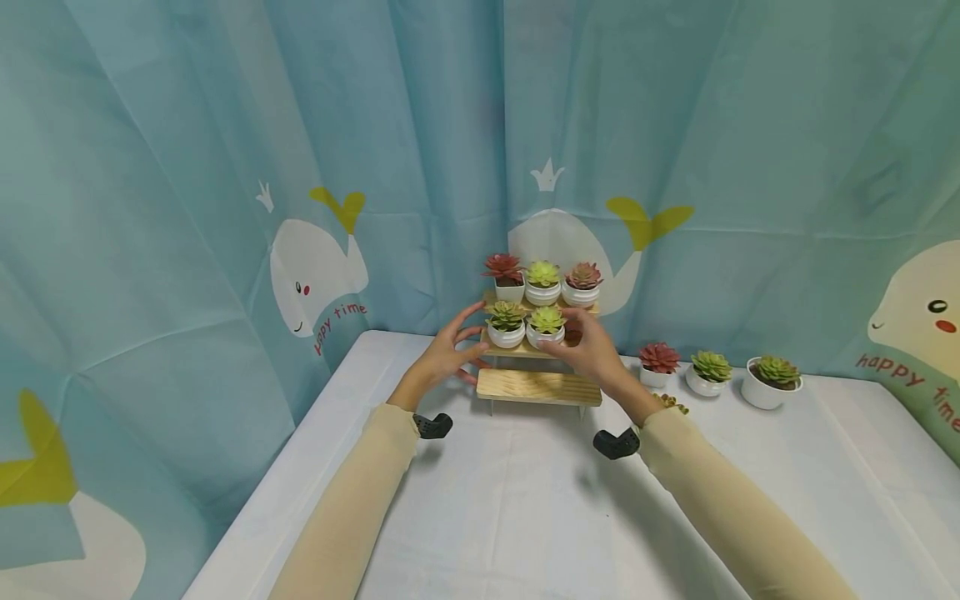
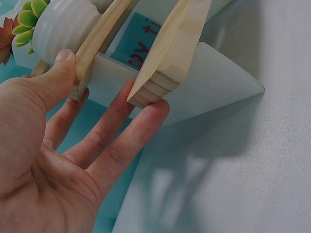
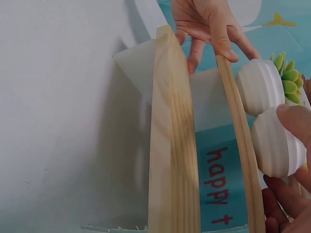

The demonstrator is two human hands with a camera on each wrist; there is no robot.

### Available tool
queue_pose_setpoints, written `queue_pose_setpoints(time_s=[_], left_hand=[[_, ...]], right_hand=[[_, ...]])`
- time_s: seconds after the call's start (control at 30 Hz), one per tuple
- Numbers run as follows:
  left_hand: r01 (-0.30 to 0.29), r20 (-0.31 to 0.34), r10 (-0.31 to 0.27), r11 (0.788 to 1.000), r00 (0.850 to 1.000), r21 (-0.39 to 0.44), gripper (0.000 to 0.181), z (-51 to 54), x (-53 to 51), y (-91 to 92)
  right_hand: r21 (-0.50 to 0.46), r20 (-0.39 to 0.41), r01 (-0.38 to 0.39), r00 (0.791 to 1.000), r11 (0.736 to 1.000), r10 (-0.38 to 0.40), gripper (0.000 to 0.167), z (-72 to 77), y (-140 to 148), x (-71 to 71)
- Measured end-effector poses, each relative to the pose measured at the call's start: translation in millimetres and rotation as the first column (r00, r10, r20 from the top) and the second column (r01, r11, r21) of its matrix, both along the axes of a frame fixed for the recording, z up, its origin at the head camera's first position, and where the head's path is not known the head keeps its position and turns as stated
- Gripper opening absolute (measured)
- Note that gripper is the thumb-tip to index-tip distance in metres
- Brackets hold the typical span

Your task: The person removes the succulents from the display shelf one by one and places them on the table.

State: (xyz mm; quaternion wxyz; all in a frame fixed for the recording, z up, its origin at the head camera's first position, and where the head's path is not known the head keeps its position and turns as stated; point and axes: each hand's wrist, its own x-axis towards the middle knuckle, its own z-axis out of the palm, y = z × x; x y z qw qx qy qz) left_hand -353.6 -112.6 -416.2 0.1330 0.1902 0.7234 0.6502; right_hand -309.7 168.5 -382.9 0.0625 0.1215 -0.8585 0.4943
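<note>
White pot holding a light-green succulent, pinched between right hand's thumb and fingers, on middle tier of wooden stand, left hand loosely gripping stand's left end, three potted succulents on far tier

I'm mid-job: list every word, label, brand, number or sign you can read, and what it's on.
"happy time": light-blue fabric curtain, under the left white printed whale, head view.
"happy time": curtain, under right white whale, head view.
"happy t": curtain, seen between pale wooden boards, right wrist view.
"ppy ti": likewise, left wrist view.
No other legible text.
</note>
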Motion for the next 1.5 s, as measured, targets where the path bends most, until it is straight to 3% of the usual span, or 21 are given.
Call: queue_pose_setpoints(time_s=[1.03, 1.5], left_hand=[[-0.009, -0.006, 0.009, 1.0, 1.0, -0.017, 0.077, -0.1, -0.7, 0.2], [-0.004, -0.004, 0.004, 1.0, 1.0, -0.008, 0.077, -1.3, -1.6, 0.2]], right_hand=[[0.007, -0.004, -0.001, 1.0, 1.0, 0.001, 0.069, 1.5, -1.2, 2.6], [0.057, -0.003, 0.001, 1.0, 0.998, -0.001, 0.069, 2.4, 1.5, 1.4]])
